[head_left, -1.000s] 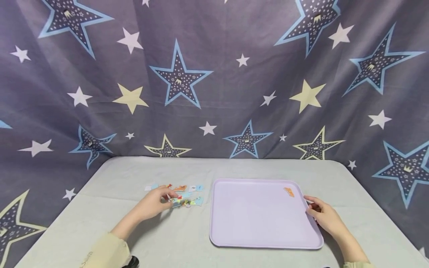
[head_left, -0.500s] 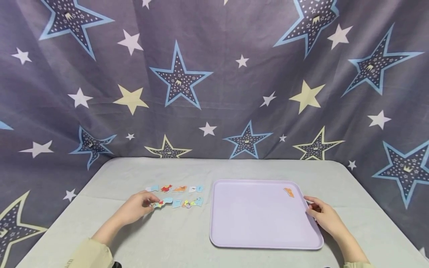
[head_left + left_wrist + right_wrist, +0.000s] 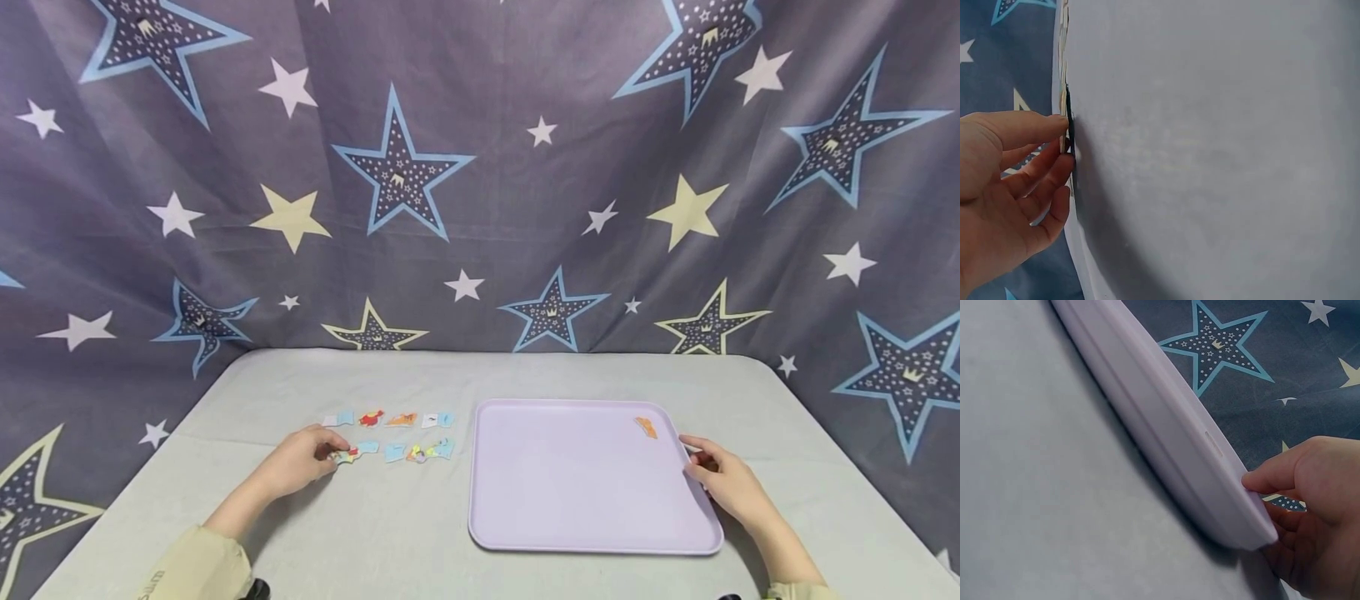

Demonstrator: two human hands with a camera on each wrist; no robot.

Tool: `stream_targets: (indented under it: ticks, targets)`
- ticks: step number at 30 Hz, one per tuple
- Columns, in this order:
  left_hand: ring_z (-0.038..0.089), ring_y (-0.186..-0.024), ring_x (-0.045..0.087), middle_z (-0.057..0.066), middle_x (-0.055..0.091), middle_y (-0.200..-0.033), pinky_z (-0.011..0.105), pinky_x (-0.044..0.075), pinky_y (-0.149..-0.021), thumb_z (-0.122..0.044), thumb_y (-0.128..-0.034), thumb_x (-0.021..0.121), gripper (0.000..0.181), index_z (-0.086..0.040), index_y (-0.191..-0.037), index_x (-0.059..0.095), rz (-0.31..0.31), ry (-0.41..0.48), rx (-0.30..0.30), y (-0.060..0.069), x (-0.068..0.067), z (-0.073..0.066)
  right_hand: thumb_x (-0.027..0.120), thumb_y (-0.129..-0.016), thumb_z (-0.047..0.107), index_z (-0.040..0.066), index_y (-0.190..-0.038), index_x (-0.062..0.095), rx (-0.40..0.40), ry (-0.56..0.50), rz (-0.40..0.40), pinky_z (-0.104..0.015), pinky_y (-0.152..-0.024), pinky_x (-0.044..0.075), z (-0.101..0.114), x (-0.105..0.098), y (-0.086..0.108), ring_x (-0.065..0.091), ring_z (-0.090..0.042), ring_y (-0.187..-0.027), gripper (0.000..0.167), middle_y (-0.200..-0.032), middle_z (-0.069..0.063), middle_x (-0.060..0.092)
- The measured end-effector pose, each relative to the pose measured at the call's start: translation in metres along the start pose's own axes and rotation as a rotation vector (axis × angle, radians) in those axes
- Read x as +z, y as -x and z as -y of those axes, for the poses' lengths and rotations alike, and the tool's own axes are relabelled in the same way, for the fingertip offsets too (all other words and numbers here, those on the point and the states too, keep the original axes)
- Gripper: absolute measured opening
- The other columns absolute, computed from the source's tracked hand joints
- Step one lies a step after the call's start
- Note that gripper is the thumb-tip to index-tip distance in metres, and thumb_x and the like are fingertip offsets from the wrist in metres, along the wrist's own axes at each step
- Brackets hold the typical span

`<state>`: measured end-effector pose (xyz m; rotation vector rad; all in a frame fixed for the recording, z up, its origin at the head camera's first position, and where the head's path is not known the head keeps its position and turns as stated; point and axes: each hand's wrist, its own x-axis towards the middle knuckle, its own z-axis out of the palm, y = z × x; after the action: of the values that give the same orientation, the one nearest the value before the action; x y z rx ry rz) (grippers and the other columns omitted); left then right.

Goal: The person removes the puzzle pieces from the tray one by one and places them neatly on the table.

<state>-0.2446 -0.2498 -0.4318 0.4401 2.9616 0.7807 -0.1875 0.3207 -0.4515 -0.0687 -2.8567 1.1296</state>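
My left hand (image 3: 302,458) pinches a multicoloured jigsaw piece (image 3: 352,454) at its left end, low over or on the cloth. In the left wrist view, the left hand (image 3: 1019,175) has its thumb and fingertips about the thin edge of the piece. Beside it lie a light-blue piece (image 3: 395,452) and a yellow-and-blue piece (image 3: 430,452). A row behind holds a red piece (image 3: 371,418), an orange piece (image 3: 402,420) and white-and-blue ones. My right hand (image 3: 723,479) grips the right rim of a lilac tray (image 3: 585,483), thumb on top. Its underside fingers are partly hidden.
A single orange piece (image 3: 646,427) lies in the tray's back right corner. The pale cloth-covered table (image 3: 390,533) ends at a grey curtain (image 3: 510,225) printed with stars.
My left hand has moved left from the middle of the front row, drawing the multicoloured piece with it and lowering it. The right hand and tray stay put.
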Motion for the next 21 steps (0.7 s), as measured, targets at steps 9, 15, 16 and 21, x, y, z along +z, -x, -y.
stream_targets:
  ticks: [9, 15, 16, 21]
  targets:
    - [0.013, -0.077, 0.052, 0.001, 0.058, -0.087, 0.032, 0.044, -0.069, -0.004, -0.0753, 0.064, 0.016, -0.007, -0.091, 0.067, -0.008, -0.001, -0.011, -0.004, -0.003, -0.007, 0.056, -0.085, 0.009, -0.003, -0.123, 0.050, -0.024, -0.001, -0.014, -0.021, -0.058, 0.040, 0.002, 0.000, 0.000, 0.045, -0.004, -0.069, 0.041, -0.090, -0.007, 0.056]
    - [0.012, -0.076, 0.055, 0.002, 0.059, -0.086, 0.031, 0.045, -0.070, -0.004, -0.0754, 0.063, 0.018, -0.004, -0.093, 0.067, -0.040, 0.013, 0.077, -0.016, -0.002, -0.026, 0.056, -0.085, 0.008, -0.004, -0.123, 0.050, -0.027, 0.000, -0.011, -0.021, -0.058, 0.039, 0.003, 0.001, -0.001, 0.045, -0.004, -0.069, 0.041, -0.089, -0.008, 0.056]
    - [0.012, -0.076, 0.055, 0.003, 0.060, -0.088, 0.031, 0.046, -0.070, -0.004, -0.0759, 0.063, 0.017, -0.004, -0.093, 0.067, -0.042, 0.015, 0.091, -0.019, -0.001, -0.030, 0.056, -0.085, 0.008, -0.004, -0.123, 0.050, -0.022, -0.002, -0.007, -0.021, -0.058, 0.039, 0.003, 0.001, -0.001, 0.045, -0.004, -0.069, 0.041, -0.089, -0.008, 0.056]
    - [0.012, -0.077, 0.055, 0.005, 0.062, -0.091, 0.029, 0.045, -0.070, -0.005, -0.0774, 0.063, 0.017, -0.004, -0.094, 0.067, -0.049, 0.050, 0.141, -0.034, 0.009, -0.056, 0.057, -0.086, 0.010, -0.005, -0.125, 0.048, -0.002, -0.004, 0.010, -0.021, -0.058, 0.039, 0.003, -0.001, 0.000, 0.044, -0.004, -0.069, 0.043, -0.089, -0.008, 0.055]
